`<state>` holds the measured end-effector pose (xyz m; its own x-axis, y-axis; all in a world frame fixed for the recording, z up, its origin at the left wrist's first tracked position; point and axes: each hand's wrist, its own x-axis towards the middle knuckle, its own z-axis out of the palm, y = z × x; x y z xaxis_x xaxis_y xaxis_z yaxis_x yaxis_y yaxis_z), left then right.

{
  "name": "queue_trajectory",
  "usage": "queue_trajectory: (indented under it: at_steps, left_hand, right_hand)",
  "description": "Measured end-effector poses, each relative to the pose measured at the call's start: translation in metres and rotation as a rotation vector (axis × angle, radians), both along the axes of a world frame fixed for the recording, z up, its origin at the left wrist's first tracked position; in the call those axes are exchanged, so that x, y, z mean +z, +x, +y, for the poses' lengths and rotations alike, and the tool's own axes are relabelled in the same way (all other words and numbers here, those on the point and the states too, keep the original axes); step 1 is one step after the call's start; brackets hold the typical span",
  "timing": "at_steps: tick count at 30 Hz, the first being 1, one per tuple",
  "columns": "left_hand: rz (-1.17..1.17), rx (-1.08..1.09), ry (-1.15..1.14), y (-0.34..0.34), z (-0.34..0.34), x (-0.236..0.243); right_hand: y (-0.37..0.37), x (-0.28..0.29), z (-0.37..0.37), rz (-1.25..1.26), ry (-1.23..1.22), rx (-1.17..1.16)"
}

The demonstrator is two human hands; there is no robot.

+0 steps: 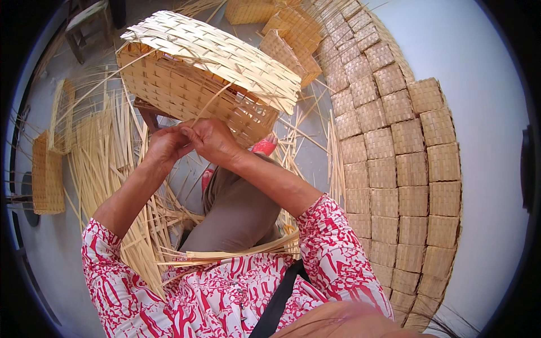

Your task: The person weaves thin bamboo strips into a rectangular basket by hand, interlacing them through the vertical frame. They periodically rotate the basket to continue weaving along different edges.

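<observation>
A long woven bamboo basket (pixel 169 84) lies on its side before me, with a paler woven panel (pixel 214 53) along its top. At its near edge my left hand (pixel 168 145) and my right hand (pixel 213 141) meet, thumbs and fingertips pinched together. A thin bamboo strip (pixel 214 101) rises from the right hand's fingers toward the basket. The left fingers are closed against the right thumb; what they grip is hidden. Loose strips (pixel 225 254) lie across my lap.
Stacked woven baskets (pixel 397 169) form a wall on the right. More baskets (pixel 287 45) sit beyond the work. Bamboo strips (pixel 104 163) cover the floor at left, near two small woven pieces (pixel 48 174). A wooden stool (pixel 84 25) stands at the far left.
</observation>
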<state>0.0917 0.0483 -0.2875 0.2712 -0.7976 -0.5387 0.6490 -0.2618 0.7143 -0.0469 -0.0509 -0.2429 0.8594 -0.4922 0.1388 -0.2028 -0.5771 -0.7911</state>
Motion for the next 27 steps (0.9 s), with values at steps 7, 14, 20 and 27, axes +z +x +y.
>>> queue_trajectory:
  at_steps: [7,14,20,27]
  left_hand:
    - [-1.729,-0.164,-0.551,0.012,0.028,0.001]
    - [-1.848,-0.214,-0.483,0.022,0.022,0.015]
    - [-0.239,-0.23,0.008,0.017,0.011,0.018]
    - [-0.398,-0.388,-0.085,0.019,0.01,0.023]
  right_hand:
    - [0.005,-0.01,-0.016,-0.036,0.287,-0.032]
    - [0.007,-0.024,-0.019,-0.197,0.218,-0.068]
    - [0.003,-0.016,-0.013,-0.155,0.016,-0.105]
    - [0.009,-0.038,-0.035,0.021,-0.427,-0.071]
